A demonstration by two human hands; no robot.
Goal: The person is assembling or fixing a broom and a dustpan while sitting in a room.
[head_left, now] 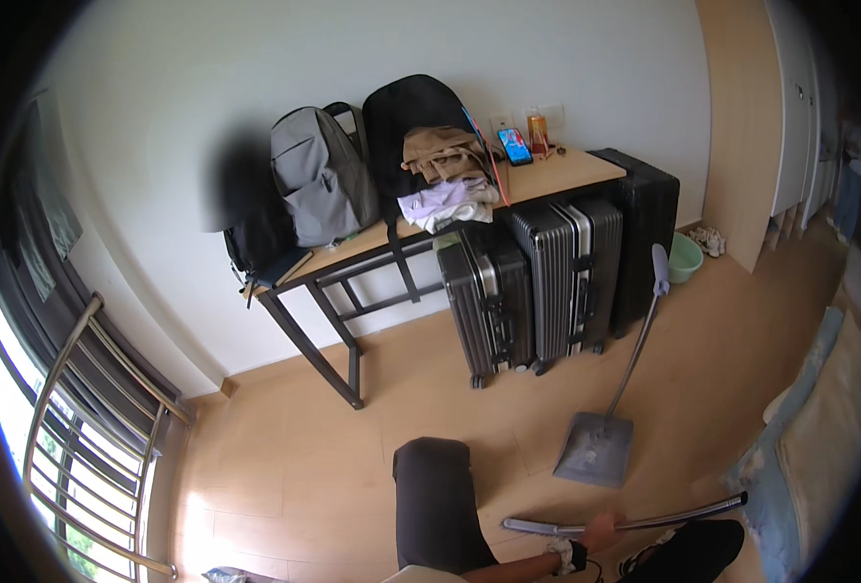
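Note:
My left hand (602, 531), with a dark band at the wrist, is closed round a long grey-and-silver pole (683, 511). One end of the pole is flat and pale grey, pointing left. The other is a shiny tube with a black tip, beside the bed on the right. What kind of tool it is, I cannot tell for certain. It is held low, above the floor and between my knees. Just beyond it a grey long-handled dustpan (594, 449) stands on the floor, its handle leaning up to the right. Pale bits lie in its pan. My right hand is not visible.
A desk (567, 177) against the far wall bears bags, folded clothes and a phone. Dark suitcases (571, 277) stand under and beside it. A green basin (684, 258) sits behind the dustpan. The bed (819, 428) edges the right; a metal window railing (90, 437) the left.

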